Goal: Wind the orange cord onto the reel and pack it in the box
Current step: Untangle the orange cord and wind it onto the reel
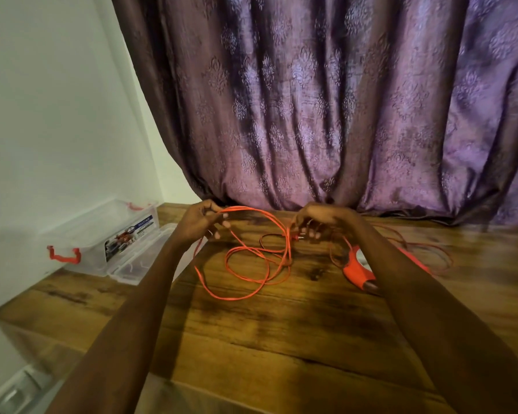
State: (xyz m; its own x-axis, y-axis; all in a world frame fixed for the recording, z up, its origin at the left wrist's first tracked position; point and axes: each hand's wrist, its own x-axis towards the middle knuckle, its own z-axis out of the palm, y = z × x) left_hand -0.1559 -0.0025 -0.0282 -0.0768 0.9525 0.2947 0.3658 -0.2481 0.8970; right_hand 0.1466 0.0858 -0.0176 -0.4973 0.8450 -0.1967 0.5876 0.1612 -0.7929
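While held taut: orange cord [259,258]

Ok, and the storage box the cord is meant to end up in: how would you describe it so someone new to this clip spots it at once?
Start at the white wall on the left, where it meets the wooden floor. The box sits there, left of the left hand. It is the only clear plastic container, with red latch handles and a printed label on its side; its clear lid lies beside it.
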